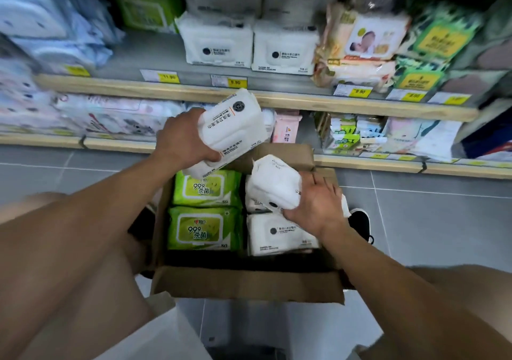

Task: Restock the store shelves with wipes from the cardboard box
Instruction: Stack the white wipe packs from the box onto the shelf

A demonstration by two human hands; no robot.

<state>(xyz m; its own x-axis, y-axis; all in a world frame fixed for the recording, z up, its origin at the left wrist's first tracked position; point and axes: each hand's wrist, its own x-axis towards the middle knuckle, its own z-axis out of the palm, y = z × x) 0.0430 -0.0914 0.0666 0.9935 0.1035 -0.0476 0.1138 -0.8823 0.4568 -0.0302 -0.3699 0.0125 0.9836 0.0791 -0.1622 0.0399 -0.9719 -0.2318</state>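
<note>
Both grips clamp white soft plastic wipe packs above the open brown cardboard box (249,285).
Left hand (182,141) lifts its pack (232,132) shelfward at centre frame; right hand (315,204) pulls another pack (273,184) free.

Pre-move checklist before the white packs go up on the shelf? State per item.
1. Left hand grip: closed on white wipes packs, apparently two stacked, lifted clear of the cardboard box. Ok.
2. Right hand grip: holds a white wipes pack, tilted, low over the box. Ok.
3. Matching stock: white packs with black dot on the upper shelf. Ok.
4. Free slot: bare shelf left of those packs; depth behind them cannot tell.
5. Price tag match: tags blurred. Cannot tell.
6. Box stock: green packs and a white pack remain. Ok.
</note>
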